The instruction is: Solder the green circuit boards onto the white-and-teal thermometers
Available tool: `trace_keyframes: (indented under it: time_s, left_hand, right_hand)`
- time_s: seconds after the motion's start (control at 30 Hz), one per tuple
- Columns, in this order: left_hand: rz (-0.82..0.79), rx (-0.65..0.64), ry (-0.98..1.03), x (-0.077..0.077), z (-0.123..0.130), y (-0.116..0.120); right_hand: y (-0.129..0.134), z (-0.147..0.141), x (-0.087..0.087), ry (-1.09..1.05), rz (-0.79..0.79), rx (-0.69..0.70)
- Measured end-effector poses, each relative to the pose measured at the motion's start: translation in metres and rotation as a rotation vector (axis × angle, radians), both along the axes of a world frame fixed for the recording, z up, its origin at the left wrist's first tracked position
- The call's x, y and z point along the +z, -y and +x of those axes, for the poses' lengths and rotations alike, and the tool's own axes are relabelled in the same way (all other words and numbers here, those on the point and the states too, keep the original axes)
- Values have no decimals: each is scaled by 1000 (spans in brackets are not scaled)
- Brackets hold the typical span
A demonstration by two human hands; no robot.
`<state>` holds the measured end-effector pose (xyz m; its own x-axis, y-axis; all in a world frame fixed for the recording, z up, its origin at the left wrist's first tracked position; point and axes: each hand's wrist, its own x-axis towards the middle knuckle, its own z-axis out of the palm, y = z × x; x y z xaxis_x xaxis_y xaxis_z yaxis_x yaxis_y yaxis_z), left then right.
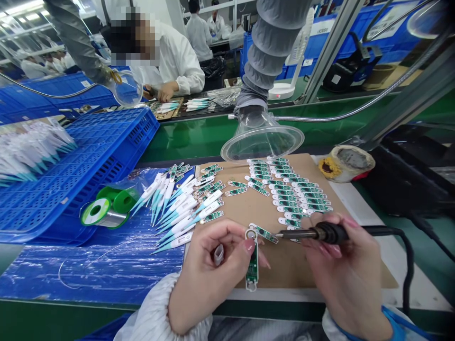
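Observation:
My left hand [216,270] pinches a small green circuit board [252,265] in a white frame, its round end up between thumb and finger. A rolled whitish piece [218,254] shows against the curled fingers. My right hand [343,265] is closed around a soldering iron [320,233], whose metal tip points left at another board [263,233] just beyond my left fingertips. Rows of similar boards [289,199] lie on the brown cardboard [245,208]. White and light-blue thermometers [181,213] are heaped left of the boards.
A solder spool [103,213] stands left on blue wrap [92,265], near a blue crate [81,161]. A clear extraction funnel [262,142] hangs over the cardboard's far edge. At the right back sits a tip-cleaning pot [350,163]. A person [170,61] works across the bench.

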<state>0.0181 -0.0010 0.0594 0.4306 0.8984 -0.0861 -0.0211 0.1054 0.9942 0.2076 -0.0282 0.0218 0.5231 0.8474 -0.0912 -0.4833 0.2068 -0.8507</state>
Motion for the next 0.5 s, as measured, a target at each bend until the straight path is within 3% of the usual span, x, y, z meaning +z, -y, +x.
trace_keyframes:
  time_s: [0.23, 0.5]
  left_hand:
    - [18, 11, -194, 1, -2, -1]
    - [1, 9, -160, 5, -1, -1]
  right_hand:
    - [-2, 7, -1, 118, 6, -33]
    - [-1, 7, -6, 147, -45, -1]
